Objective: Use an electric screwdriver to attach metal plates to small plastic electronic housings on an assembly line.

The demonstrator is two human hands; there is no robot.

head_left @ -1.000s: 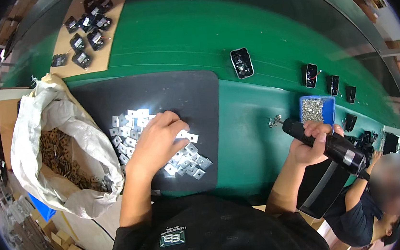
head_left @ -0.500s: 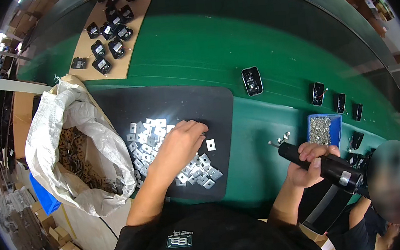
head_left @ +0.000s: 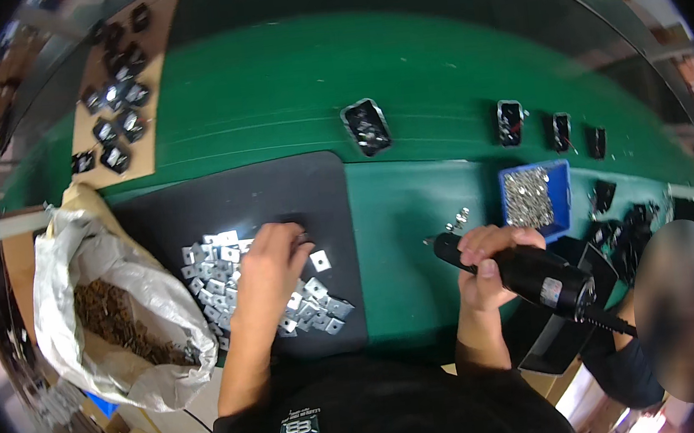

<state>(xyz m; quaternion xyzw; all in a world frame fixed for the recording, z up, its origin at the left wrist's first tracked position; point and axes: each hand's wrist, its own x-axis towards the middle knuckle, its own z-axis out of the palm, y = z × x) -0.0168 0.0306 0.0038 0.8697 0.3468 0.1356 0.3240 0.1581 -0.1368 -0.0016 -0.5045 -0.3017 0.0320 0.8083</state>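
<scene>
My left hand (head_left: 272, 261) is over a pile of small square metal plates (head_left: 218, 270), each with a hole in it. Its fingers are bent together, and whatever is at their tips is too small to make out. One separate plate (head_left: 319, 261) lies just right of the fingertips. In my right hand (head_left: 490, 265) is a black electric screwdriver (head_left: 547, 281), its bit pointing left and its cable trailing right. A few loose screws (head_left: 458, 219) lie close beyond its tip. Further off sits a black housing (head_left: 367, 128) with small parts inside.
A blue bin (head_left: 561, 196) of small metal parts stands beyond my right hand. Left of the dark mat (head_left: 276, 177) is an open white sack (head_left: 61, 327) of brownish pieces. Black units lie on cardboard (head_left: 136, 153) at far left. Someone's arm (head_left: 624, 365) is at lower right.
The view has swung right and tilted a little, so the table's things appear further left. My left hand remains by the plates; the screwdriver stays in my right hand, slightly shifted.
</scene>
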